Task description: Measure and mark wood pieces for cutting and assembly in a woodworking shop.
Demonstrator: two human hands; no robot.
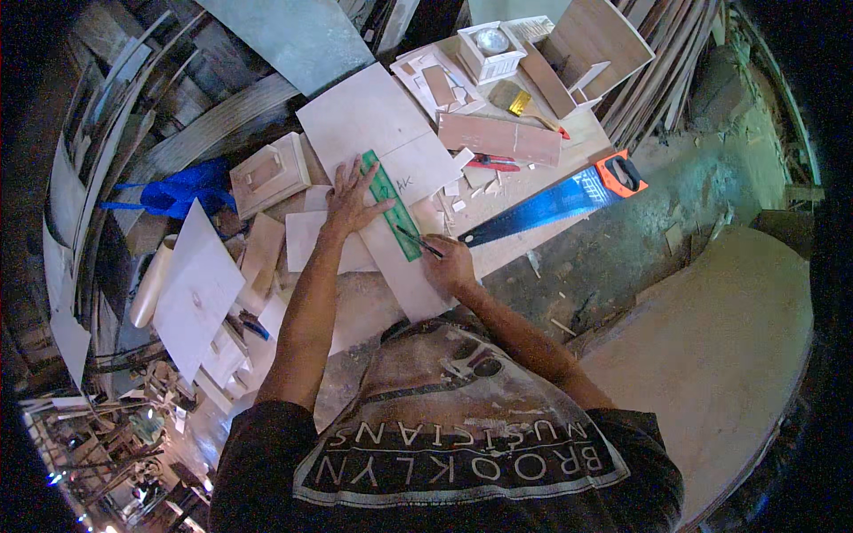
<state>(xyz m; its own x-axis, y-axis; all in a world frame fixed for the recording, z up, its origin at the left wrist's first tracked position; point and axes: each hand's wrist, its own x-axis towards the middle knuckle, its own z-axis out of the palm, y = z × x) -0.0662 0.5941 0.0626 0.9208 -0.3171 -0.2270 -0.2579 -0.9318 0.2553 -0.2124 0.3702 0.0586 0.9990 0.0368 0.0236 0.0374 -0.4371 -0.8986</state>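
Observation:
My left hand [352,201] lies with spread fingers on a green ruler [399,213], pressing it against a thin pale wooden board [355,115]. Fine lines and a small handwritten mark show on the board. Closed in a writing grip, my right hand [451,266] holds a slim dark pen-like tool [416,240]. Its tip is at the ruler, near the lower end. Whether the tool is a pen or a thin knife, I cannot tell.
Right of the board are a handsaw [555,202] with an orange-black handle, red-handled pliers [491,163], a paintbrush [520,99] and a white box [491,49]. At left lie a wooden frame [269,175], a blue cloth-like bundle [187,189] and a pale panel [197,293].

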